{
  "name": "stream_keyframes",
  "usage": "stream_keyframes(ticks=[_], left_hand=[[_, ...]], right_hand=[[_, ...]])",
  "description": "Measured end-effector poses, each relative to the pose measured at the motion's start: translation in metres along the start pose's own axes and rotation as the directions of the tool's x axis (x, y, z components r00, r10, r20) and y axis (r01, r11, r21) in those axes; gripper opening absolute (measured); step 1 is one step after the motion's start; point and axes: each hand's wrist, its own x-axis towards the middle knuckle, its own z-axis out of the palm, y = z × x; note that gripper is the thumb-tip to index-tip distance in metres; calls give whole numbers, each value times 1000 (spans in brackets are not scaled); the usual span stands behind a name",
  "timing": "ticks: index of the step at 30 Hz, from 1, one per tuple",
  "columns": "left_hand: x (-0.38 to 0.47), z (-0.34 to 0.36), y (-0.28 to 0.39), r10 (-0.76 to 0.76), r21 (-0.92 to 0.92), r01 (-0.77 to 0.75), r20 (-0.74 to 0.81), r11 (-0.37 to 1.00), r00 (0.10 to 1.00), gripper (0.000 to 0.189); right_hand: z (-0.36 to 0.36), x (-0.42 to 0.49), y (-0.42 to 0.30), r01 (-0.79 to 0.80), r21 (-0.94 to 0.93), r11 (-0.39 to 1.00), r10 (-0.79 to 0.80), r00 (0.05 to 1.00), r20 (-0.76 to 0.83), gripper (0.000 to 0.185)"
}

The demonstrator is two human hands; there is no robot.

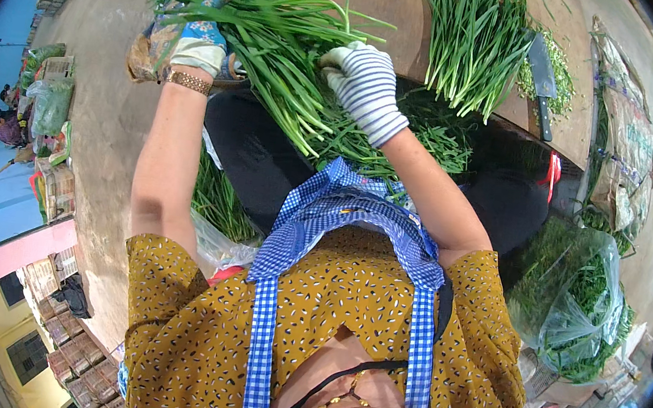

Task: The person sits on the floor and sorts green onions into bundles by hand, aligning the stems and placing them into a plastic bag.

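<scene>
My left hand [203, 39], in a blue floral and cream glove, grips a large bunch of long green leafy stalks [276, 59], perhaps garlic chives. My right hand [364, 84], in a striped white glove, is closed at the bunch's right side; its fingertips are partly hidden, with thin stalks beside them. Loose green leaves [369, 148] lie below, over my lap. Another bunch of stalks [477, 46] rests on a wooden board [577, 69] to the right. A black-handled cleaver [542, 71] lies there beside chopped pale green bits [560, 79].
A clear plastic bag of greens [584, 300] stands at right, near a woven sack [624, 135]. More long greens [218, 198] lie left of my legs. At far left are bagged vegetables [50, 106], crates [59, 191] and people [7, 119].
</scene>
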Motion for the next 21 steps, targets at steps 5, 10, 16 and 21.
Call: stream_keyframes(ticks=[5,10,16,21], left_hand=[[-11,-5,-1,67,457,-26,-74,889,995,39],[0,13,-5,-243,-371,144,-234,918,941,22],[-12,15,-1,-258,-379,180,-167,908,952,24],[-16,17,-9,-239,-378,162,-165,912,957,21]], right_hand=[[-26,-25,13,-260,566,782,334,942,-28,18],[-40,-49,-8,-66,294,953,80,996,-35,18],[0,-36,-18,-175,79,981,156,968,197,32],[6,-23,-19,-317,129,939,240,879,412,35]])
